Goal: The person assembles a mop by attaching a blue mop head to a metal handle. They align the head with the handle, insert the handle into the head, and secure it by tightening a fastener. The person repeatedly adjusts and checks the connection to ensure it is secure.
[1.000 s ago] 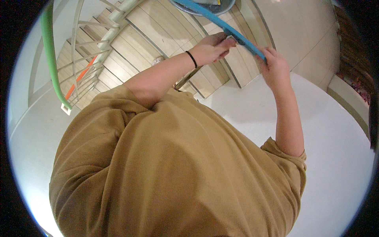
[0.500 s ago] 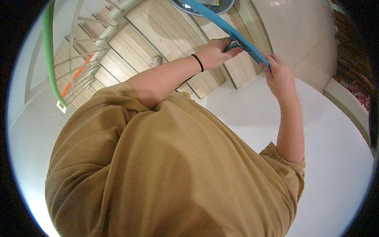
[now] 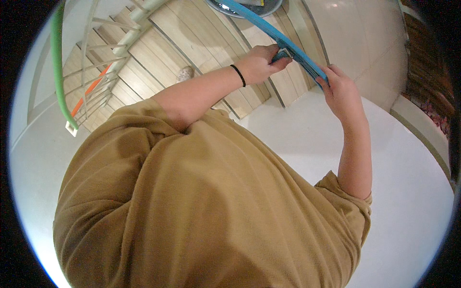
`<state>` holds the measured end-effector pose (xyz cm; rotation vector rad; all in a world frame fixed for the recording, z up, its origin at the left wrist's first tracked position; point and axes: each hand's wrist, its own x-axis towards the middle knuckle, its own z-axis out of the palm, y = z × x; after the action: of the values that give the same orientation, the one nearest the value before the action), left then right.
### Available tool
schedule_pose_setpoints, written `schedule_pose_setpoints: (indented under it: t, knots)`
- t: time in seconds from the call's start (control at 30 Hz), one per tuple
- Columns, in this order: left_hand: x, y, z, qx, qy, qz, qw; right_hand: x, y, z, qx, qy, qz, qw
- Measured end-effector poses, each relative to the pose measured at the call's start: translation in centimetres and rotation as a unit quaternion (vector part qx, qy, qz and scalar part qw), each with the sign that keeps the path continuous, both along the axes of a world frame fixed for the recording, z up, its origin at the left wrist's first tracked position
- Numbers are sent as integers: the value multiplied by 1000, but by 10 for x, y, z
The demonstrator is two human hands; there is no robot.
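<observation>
Since a second ago the blue bar is riding a little higher and steeper against the wooden stairs, and both hands are sliding up with it. My read: the person is repositioning the bar, not releasing it.

Left hand is closing around the bar's near side, fingers curled over a small pale piece at its edge; a black band is sitting on that wrist. Right hand is gripping the bar's lower end, thumb on top, fingers wrapped under.

Bar is hanging in the air over the stairs, not touching them. Long axis is running diagonally: lower end at the right hand, upper end pointing toward the grey round dish at the head of the stairs and overlapping it in view.

Green hose is curving down beside the stair railing, well apart from the bar.
</observation>
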<state>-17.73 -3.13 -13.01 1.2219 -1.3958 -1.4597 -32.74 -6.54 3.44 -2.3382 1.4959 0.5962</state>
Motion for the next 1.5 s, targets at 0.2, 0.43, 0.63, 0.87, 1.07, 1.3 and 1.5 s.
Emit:
schedule_pose_setpoints:
  t: [0.2, 0.43, 0.63, 0.87, 1.07, 1.3, 1.5]
  knots:
    - [3, -1, 4, -24, -27, -3, 999, -2, 6, -3, -10, -26, -11, 1000]
    - [4, -1, 5, -18, -31, -16, 999, -5, 15, -8, -24, -58, -29, 998]
    - [-2, 2, -12, -34, -39, -29, 998, -6, 33, -17, -48, -15, -42, 998]
    - [9, 4, 10, 82, 71, -105, 989, -16, 18, -8, -62, -17, 23, 998]
    - [6, 4, 5, 94, 87, -34, 991, -7, 20, -12, -60, -24, 1, 998]
    - [-6, 2, -3, 68, 64, -30, 995, -15, 13, -11, 8, -75, -13, 997]
    - [-19, 2, -25, 7, 106, -17, 994, -6, -4, -10, 128, -66, -7, 990]
